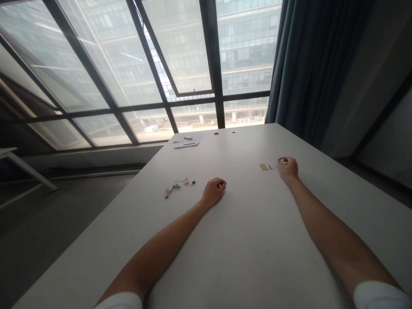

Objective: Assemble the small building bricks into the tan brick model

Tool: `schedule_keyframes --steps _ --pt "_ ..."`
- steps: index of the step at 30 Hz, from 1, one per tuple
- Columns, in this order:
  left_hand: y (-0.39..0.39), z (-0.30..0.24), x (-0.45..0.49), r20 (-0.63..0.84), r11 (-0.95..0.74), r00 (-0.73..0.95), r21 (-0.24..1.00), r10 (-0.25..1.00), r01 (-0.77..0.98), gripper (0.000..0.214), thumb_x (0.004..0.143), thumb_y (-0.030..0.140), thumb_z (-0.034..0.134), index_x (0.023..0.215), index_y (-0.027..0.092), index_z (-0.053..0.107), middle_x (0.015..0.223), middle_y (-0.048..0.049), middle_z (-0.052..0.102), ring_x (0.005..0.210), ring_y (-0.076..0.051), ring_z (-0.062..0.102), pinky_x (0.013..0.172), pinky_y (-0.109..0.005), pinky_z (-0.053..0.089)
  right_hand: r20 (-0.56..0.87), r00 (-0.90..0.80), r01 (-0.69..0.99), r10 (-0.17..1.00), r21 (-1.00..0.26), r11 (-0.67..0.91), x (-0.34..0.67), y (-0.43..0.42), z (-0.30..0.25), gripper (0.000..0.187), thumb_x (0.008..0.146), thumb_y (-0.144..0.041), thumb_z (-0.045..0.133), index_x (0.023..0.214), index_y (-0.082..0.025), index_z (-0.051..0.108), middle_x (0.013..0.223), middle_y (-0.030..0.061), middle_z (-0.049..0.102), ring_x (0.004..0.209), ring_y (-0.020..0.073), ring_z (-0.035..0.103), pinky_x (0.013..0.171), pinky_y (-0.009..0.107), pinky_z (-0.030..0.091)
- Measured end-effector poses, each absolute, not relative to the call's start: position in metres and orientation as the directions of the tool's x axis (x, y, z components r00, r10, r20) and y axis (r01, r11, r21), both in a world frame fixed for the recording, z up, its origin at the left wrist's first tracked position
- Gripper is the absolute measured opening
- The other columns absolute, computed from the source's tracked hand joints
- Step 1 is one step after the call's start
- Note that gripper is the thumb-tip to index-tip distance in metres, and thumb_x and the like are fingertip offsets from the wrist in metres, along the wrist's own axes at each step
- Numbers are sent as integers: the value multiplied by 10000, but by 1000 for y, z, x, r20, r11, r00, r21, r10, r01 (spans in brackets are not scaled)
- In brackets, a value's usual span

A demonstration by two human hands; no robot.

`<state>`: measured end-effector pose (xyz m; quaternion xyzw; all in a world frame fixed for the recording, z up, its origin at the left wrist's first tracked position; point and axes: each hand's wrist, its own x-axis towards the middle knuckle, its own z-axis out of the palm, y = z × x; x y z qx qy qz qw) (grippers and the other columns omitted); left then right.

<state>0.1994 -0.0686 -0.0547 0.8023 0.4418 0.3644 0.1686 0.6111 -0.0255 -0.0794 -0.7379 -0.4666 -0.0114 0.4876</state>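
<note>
Palm down on the white tabletop [244,240], near the middle: the left hand [214,191], fingers curled in toward the palm, a dark speck at the fingertips, too small to tell whether gripped or merely touched. Just beside that hand, on its outer side: a scatter of small parts [179,185], tan and dark grey, lying loose on the surface, none of them touching the hand. Farther away and well apart to the other side: the right hand [288,168], also flat on the tabletop, fingertips drawn together on a small dark piece [280,159] at the hand's far edge. Just beside it, toward the left hand, flat and untouched: a tan chip [265,167]. At the far end of the tabletop, close to the edge: a few sheets of paper [188,140] with dark markings, print too small to read, and near them two dark dots [216,133]. Beyond, a large window [180,56] with black frames facing an office block, no lettering legible there; beside the glass, a dark teal curtain [309,64] hanging full length.
</note>
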Motion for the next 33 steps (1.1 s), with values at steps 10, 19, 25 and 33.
schedule_keyframes --steps 10,19,25,33 --pt "-71 -53 201 420 -550 358 585 834 596 175 877 231 586 846 182 751 794 -23 692 723 -143 594 747 -268 457 460 518 774 721 -611 -167 610 -27 -86 300 820 -291 624 1075 -151 701 1054 121 600 958 254 559 915 362 451" --pt "-69 -54 201 374 -545 398 553 838 630 204 878 253 575 876 195 770 831 -32 710 740 -155 612 758 -277 477 402 458 843 793 -479 -244 608 -29 -85 300 839 -309 641 1092 -174 727 1088 125 619 977 257 577 878 341 463" --pt "-71 -53 201 370 -544 398 553 839 632 193 879 245 587 876 197 773 832 -30 713 744 -154 619 761 -272 479 413 444 860 795 -444 -250 610 -29 -86 304 832 -300 649 1088 -158 732 1071 139 639 982 259 582 894 341 456" --pt "-72 -51 203 390 -544 380 561 839 624 187 874 234 592 891 192 773 851 -34 718 787 -160 624 790 -278 479 370 460 860 807 -410 -302 609 -29 -86 302 851 -305 634 1094 -161 742 1063 146 663 1024 289 575 885 362 461"
